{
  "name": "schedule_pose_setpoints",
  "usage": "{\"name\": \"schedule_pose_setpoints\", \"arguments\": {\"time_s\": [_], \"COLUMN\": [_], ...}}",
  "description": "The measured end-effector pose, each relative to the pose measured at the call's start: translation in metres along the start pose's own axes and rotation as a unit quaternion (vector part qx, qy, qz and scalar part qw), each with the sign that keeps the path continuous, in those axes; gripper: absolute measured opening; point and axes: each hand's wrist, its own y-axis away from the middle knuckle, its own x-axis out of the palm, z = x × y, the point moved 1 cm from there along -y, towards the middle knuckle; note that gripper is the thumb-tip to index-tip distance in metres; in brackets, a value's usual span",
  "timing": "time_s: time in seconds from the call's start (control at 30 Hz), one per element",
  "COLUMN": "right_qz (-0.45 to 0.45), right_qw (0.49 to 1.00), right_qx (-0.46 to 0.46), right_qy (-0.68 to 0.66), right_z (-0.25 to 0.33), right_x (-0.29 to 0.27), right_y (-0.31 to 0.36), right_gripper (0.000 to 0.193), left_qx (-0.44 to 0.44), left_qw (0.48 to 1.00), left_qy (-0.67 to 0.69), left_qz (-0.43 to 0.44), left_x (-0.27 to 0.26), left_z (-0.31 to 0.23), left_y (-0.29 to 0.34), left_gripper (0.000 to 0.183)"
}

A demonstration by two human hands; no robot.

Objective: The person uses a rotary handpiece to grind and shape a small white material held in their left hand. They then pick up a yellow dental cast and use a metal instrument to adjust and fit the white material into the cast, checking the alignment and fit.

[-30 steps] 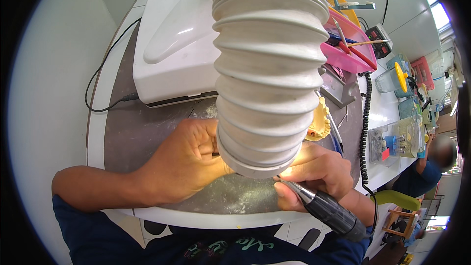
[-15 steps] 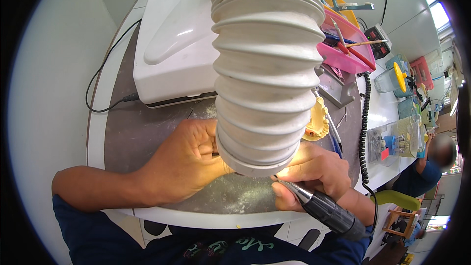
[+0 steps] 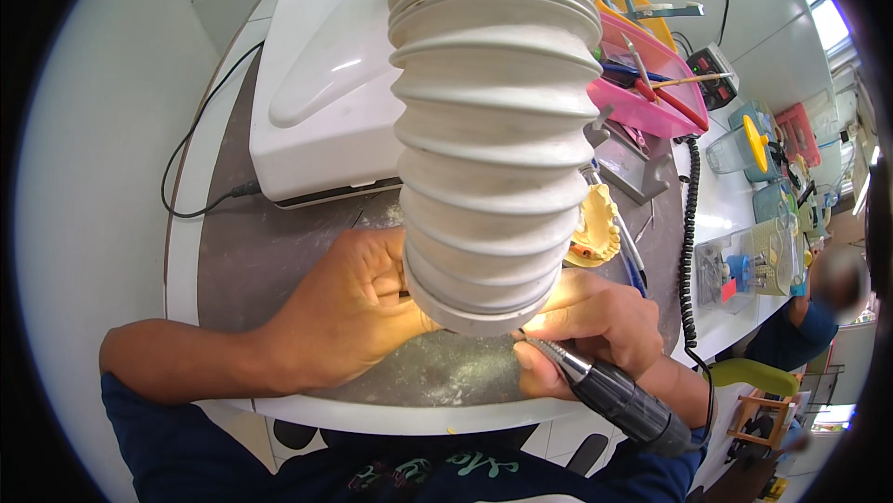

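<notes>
My left hand (image 3: pixel 349 317) rests over the grey work surface with its fingers curled in. A thin dark piece shows by those fingers, but the fingertips and most of what they grip are hidden behind a white ribbed hose (image 3: pixel 493 131). In my right hand (image 3: pixel 609 317) is a black rotary handpiece (image 3: pixel 633 405) with a metal nose, slanting up and left toward the hose's mouth. Both hands meet close to that mouth, where light falls on the fingers. The handpiece's tip is hard to make out. Beyond my right hand lies a yellowish dental model (image 3: pixel 598 228), partly covered by the hose.
A white rounded machine (image 3: pixel 326 93) with a black cable stands at the back left. A pink tray (image 3: pixel 665 107) of tools sits at the back right, near a coiled black cord (image 3: pixel 690 242). Clear containers (image 3: pixel 726 275) line the right side. Farther right is another person (image 3: pixel 809 317).
The hose sits slightly farther left in the picture, showing a little more of the dental model. Both hands and the handpiece keep nearly the same place and grip.
</notes>
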Motion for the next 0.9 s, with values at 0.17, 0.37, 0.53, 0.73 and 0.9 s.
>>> {"name": "schedule_pose_setpoints", "arguments": {"time_s": [0.17,0.37,0.53,0.73,0.9], "right_qz": [0.000,0.002,0.006,-0.037,-0.006], "right_qw": [1.000,1.000,1.000,0.999,0.999], "right_qx": [0.001,0.025,0.002,0.011,0.024], "right_qy": [-0.009,-0.014,-0.014,-0.017,-0.024], "right_z": [-0.0005,0.0017,0.0006,0.0002,0.0014], "right_x": [0.0003,-0.0003,-0.0012,0.0028,0.0010], "right_y": [0.0004,0.0007,-0.0001,-0.0023,0.0006], "right_gripper": [0.029,0.029,0.028,0.026,0.027], "left_qx": [-0.002,-0.007,-0.027,-0.026,-0.027], "left_qw": [1.000,1.000,0.999,0.998,0.999], "left_qy": [-0.002,-0.001,0.021,0.046,0.032], "left_qz": [-0.004,-0.002,0.007,0.020,0.019], "left_x": [0.0003,-0.0008,-0.0021,-0.0033,-0.0023], "left_z": [0.0003,0.0026,0.0041,0.0050,0.0031], "left_y": [0.0000,0.0003,0.0000,0.0002,0.0004], "left_gripper": [0.024,0.022,0.023,0.024,0.023]}}
